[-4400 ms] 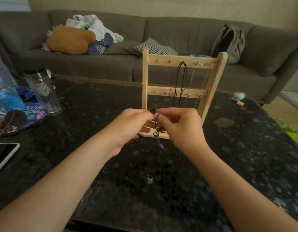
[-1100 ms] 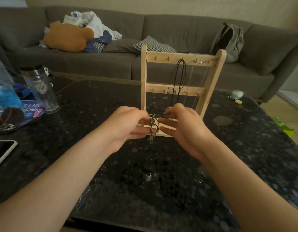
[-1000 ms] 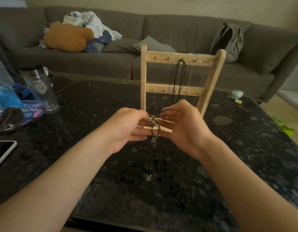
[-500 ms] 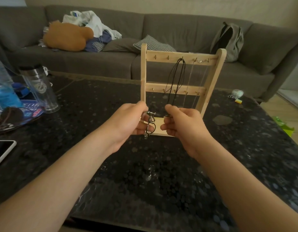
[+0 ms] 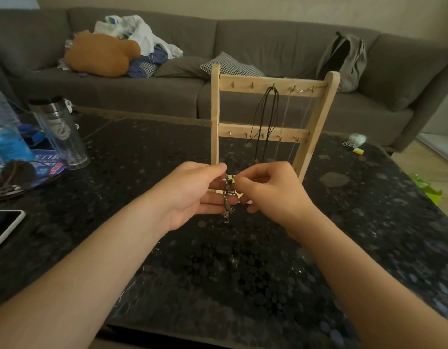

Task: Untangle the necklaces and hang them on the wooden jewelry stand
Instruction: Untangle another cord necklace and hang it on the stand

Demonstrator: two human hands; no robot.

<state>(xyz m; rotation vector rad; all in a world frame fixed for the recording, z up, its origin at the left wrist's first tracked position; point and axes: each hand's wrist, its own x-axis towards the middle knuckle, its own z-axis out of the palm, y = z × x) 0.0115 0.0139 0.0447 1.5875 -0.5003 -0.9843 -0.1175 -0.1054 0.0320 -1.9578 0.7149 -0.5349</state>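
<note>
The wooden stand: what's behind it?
A grey sofa runs behind the stand, with a checked cushion and a backpack on it. The left hand and right hand, pinching a tangled chain, cover the stand's base. Its posts hide strips of sofa.

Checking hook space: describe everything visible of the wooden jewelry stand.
The wooden jewelry stand is pale wood: two uprights, two crossbars with hooks. It stands upright on the dark table, base partly hidden by the left hand and right hand. Black cords hang from a middle top hook, thin chains from the right ones; left hooks are bare.
</note>
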